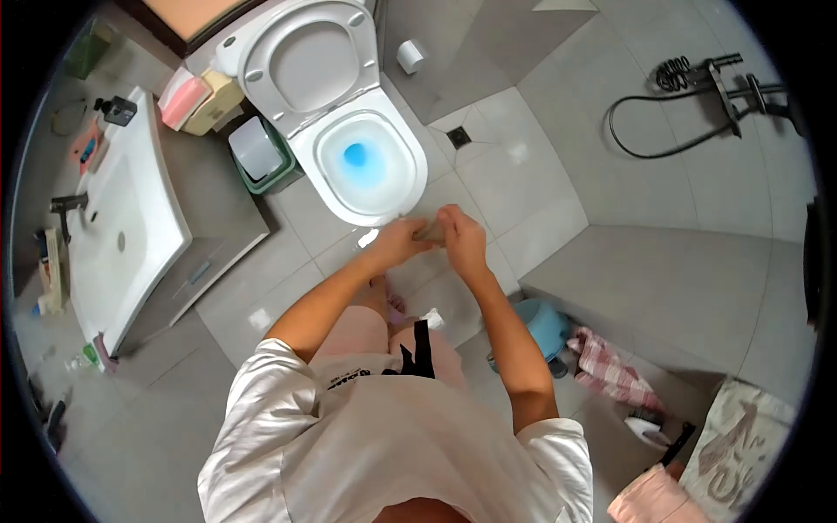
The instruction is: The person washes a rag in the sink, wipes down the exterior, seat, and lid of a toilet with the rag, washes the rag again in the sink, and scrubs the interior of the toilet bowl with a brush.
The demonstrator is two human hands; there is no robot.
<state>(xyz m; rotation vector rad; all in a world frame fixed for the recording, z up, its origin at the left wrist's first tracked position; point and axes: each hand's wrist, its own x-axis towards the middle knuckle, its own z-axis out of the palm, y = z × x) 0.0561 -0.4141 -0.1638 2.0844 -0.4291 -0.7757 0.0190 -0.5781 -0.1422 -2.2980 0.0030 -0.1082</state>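
We hold our left hand (401, 242) and right hand (464, 237) nearly together, fingers curled; we cannot tell what, if anything, they grasp. Just ahead of them stands one toilet (417, 163); ahead and left, one bin (283, 175).

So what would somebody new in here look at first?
Probably the bright blue water in the open toilet, top middle. Next, the left hand and right hand, close together just in front of it. Then maybe the black shower hose looped on the upper-right wall.
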